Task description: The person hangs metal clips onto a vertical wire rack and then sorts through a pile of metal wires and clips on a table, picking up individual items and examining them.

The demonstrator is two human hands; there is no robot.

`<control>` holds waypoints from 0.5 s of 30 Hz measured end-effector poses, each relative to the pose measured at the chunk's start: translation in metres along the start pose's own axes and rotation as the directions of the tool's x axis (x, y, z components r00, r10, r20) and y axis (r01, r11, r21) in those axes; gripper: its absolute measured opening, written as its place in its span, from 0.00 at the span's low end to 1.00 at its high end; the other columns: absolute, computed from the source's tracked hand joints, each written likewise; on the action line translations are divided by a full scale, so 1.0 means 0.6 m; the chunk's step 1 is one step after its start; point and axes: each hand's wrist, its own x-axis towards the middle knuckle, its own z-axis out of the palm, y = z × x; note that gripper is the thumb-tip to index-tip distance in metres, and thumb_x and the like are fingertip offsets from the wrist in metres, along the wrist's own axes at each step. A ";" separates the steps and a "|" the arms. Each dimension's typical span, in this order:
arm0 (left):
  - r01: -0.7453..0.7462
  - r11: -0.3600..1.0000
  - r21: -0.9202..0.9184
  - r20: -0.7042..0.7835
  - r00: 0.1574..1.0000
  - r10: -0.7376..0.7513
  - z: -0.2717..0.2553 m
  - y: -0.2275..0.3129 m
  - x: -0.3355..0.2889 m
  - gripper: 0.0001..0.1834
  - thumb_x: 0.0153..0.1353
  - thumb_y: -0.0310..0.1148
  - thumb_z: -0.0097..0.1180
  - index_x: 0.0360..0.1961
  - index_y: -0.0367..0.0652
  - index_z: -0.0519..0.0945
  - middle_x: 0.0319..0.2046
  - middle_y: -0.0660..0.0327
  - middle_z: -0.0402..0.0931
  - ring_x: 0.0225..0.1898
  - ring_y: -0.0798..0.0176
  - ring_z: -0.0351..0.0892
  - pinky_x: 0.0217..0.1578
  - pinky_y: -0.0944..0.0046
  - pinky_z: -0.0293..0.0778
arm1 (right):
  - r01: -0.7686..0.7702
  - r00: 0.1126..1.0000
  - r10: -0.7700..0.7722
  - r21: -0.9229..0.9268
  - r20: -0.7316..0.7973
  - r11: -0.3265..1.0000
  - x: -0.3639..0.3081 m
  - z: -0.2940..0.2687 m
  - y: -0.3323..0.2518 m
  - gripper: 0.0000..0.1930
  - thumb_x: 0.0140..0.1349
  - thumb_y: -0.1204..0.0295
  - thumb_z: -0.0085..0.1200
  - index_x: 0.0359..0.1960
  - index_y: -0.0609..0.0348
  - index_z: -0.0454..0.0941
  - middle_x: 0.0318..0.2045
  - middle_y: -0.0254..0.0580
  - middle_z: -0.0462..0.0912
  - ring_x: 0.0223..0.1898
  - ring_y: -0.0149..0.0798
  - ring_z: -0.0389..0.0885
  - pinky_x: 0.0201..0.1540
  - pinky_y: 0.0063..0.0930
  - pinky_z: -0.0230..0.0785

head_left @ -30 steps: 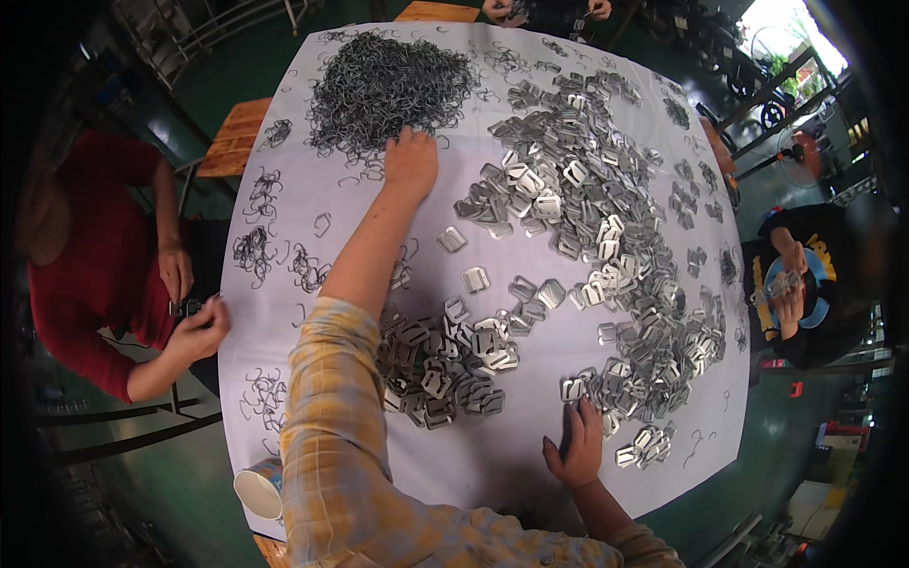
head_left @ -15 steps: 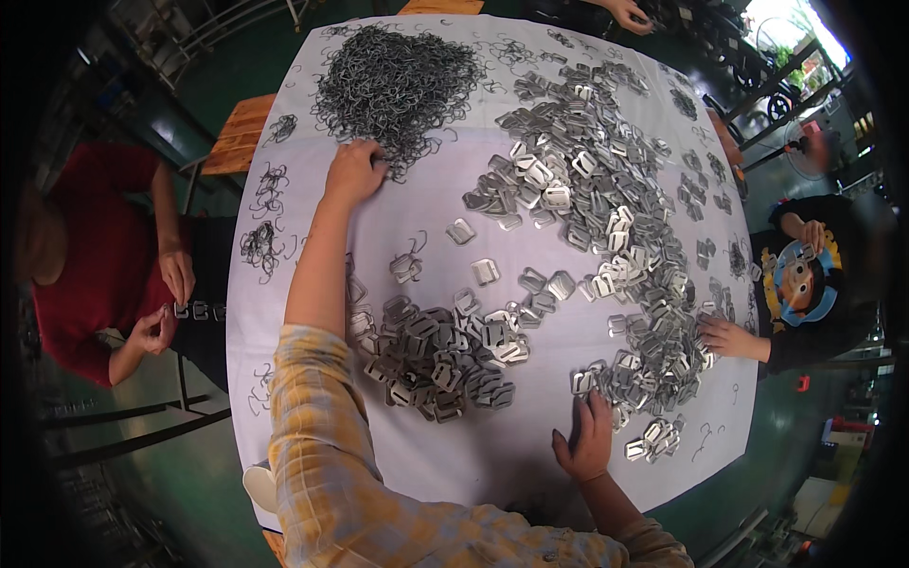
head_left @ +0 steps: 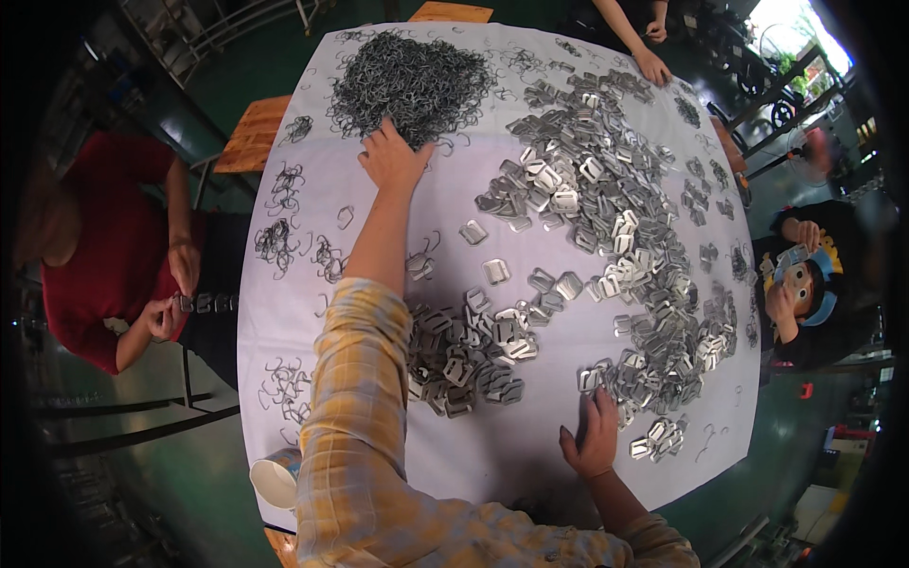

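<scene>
Fingers spread, my left hand reaches far across the table to the near edge of a big heap of dark curved wire hooks. Its fingertips touch the lowest hooks, and I see nothing gripped in it. My right hand rests on the white cloth with fingers stretched out, their tips against the near end of a long band of silver metal buckles. A smaller pile of buckles lies between my arms, partly hidden by my left sleeve. Two single buckles lie apart above that pile.
Small clusters of hooks line the left side of the white-covered table. A white cup stands at the near left corner. Co-workers sit at left and right, handling small pieces; another person's hand reaches over the far edge.
My left hand has shifted right along the hook heap and spread its fingers. My right hand stays put. The right co-worker's hand has left the buckles; the far person's hand has come onto the table.
</scene>
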 end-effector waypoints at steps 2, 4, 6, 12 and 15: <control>0.085 0.992 -0.094 0.045 0.996 -0.081 0.023 -0.016 0.037 0.41 0.41 0.47 0.62 0.55 0.42 0.61 0.42 0.50 0.72 0.49 0.48 0.69 0.46 0.46 0.62 | 0.015 1.000 -0.015 0.005 -0.001 1.000 -0.001 0.004 0.003 0.33 0.46 0.62 0.57 0.54 0.64 0.62 0.57 0.62 0.59 0.57 0.63 0.57 0.59 0.53 0.48; 0.171 0.969 -0.176 0.111 0.982 -0.153 0.015 -0.018 0.050 0.34 0.43 0.41 0.60 0.53 0.46 0.65 0.41 0.50 0.75 0.46 0.48 0.73 0.44 0.50 0.67 | 0.018 1.000 -0.018 0.014 0.008 1.000 -0.002 0.004 0.005 0.33 0.46 0.62 0.57 0.54 0.64 0.62 0.57 0.62 0.59 0.57 0.63 0.57 0.59 0.53 0.48; 0.036 0.926 -0.375 -0.073 0.995 -0.068 -0.035 0.002 0.054 0.23 0.45 0.33 0.56 0.46 0.48 0.71 0.33 0.50 0.77 0.38 0.46 0.76 0.39 0.54 0.71 | 0.008 1.000 -0.008 0.021 -0.006 1.000 -0.004 0.005 0.002 0.33 0.46 0.62 0.57 0.54 0.64 0.61 0.57 0.62 0.59 0.57 0.62 0.58 0.59 0.53 0.48; 0.039 0.933 -0.357 -0.069 0.995 -0.068 -0.022 -0.039 0.064 0.16 0.45 0.28 0.53 0.39 0.48 0.76 0.33 0.51 0.78 0.37 0.47 0.77 0.39 0.55 0.71 | 0.000 1.000 0.000 0.002 0.006 1.000 -0.002 0.000 -0.005 0.33 0.47 0.62 0.56 0.55 0.64 0.61 0.57 0.61 0.60 0.57 0.61 0.58 0.59 0.53 0.48; -0.066 0.950 -0.306 -0.012 0.998 0.065 -0.034 -0.032 0.065 0.13 0.46 0.27 0.52 0.36 0.48 0.77 0.30 0.51 0.78 0.36 0.47 0.77 0.38 0.54 0.71 | -0.007 1.000 0.007 0.030 0.007 1.000 0.002 -0.001 -0.002 0.33 0.47 0.62 0.57 0.55 0.64 0.61 0.57 0.60 0.60 0.57 0.61 0.59 0.59 0.53 0.48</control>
